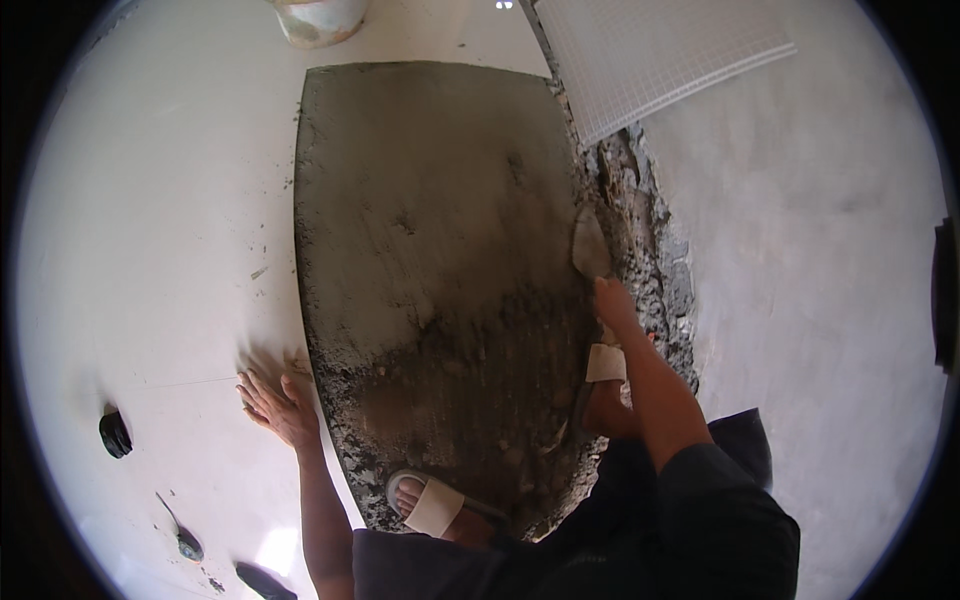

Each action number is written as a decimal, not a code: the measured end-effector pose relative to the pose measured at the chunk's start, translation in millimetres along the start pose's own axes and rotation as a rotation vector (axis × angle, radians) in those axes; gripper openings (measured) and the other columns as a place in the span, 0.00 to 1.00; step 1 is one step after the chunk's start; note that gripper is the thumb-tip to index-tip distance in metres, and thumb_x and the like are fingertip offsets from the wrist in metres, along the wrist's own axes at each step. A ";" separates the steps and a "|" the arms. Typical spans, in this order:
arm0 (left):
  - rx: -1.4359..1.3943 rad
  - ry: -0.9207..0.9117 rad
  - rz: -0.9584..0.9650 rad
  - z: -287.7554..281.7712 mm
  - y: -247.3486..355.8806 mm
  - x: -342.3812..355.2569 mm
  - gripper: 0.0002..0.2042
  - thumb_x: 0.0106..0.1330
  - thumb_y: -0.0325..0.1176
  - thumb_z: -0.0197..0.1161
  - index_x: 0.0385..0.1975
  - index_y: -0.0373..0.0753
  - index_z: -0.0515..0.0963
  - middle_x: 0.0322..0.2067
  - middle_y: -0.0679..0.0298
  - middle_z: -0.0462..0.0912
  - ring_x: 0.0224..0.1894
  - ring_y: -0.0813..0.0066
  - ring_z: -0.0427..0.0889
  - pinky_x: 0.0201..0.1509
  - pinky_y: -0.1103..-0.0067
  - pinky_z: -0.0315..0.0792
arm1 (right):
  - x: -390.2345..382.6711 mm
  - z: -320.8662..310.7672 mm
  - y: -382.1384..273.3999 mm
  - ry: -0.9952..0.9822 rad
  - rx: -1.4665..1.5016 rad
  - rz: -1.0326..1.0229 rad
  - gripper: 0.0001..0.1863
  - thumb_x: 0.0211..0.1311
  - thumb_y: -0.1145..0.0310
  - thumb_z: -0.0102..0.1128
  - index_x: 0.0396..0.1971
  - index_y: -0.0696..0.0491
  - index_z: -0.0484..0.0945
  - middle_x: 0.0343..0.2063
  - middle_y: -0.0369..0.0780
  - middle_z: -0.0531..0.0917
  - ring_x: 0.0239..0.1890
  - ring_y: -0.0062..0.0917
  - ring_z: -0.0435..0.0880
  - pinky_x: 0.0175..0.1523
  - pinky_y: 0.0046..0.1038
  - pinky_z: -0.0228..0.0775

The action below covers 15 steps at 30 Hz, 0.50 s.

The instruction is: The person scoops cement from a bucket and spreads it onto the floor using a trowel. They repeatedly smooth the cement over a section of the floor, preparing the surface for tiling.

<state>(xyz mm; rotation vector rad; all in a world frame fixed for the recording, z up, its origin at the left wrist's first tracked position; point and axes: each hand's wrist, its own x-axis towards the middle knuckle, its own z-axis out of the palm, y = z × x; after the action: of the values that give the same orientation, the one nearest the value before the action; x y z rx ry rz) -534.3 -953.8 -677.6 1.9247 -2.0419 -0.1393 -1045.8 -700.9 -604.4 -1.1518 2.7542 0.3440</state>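
Note:
A trowel (590,243) with a grey leaf-shaped blade is in my right hand (614,300), whose fingers are closed round its handle. The blade lies at the right edge of a bed of grey mortar (430,180), beside the broken base of the wall. At the far end the mortar is smooth; nearer my feet it turns rough, dark and crumbly. My left hand (275,407) rests with fingers spread on the pale tiled floor (180,260), just left of the mortar's edge. It holds nothing.
Both my feet, in sandals (433,508), stand on the rough near part. A stained white bucket (318,20) stands beyond the mortar. A white gridded panel (660,60) sits at the upper right. A black object (115,433) and a small long-handled tool (187,543) lie at left.

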 end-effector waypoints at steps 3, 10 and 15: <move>0.044 -0.036 -0.009 -1.1 0.4 0.7 0.33 0.70 0.55 0.38 0.67 0.38 0.49 0.69 0.56 0.49 0.71 0.57 0.43 0.72 0.59 0.33 | 22.8 -8.9 7.5 -0.122 0.919 0.558 0.23 0.66 0.53 0.43 0.35 0.62 0.72 0.23 0.49 0.77 0.22 0.40 0.81 0.28 0.39 0.73; -0.031 -0.025 0.049 -7.4 0.1 -1.7 0.32 0.70 0.51 0.41 0.67 0.34 0.50 0.69 0.54 0.48 0.71 0.56 0.42 0.72 0.60 0.33 | 92.7 -69.7 -179.9 -0.165 1.341 0.348 0.25 0.67 0.53 0.45 0.43 0.64 0.70 0.25 0.46 0.76 0.20 0.33 0.79 0.27 0.35 0.73; -0.109 -0.069 0.084 -15.7 8.4 1.2 0.32 0.70 0.51 0.40 0.66 0.35 0.51 0.68 0.53 0.50 0.71 0.56 0.43 0.72 0.59 0.33 | 29.4 -70.8 -253.3 -0.584 0.890 0.029 0.31 0.67 0.49 0.42 0.51 0.66 0.67 0.41 0.52 0.78 0.29 0.35 0.82 0.40 0.36 0.72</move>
<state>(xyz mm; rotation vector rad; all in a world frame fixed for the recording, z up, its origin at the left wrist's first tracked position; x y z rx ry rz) -537.5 -951.9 -660.1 1.7893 -2.1096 -0.2934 -888.0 -912.1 -582.0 -0.6269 2.0121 -0.4453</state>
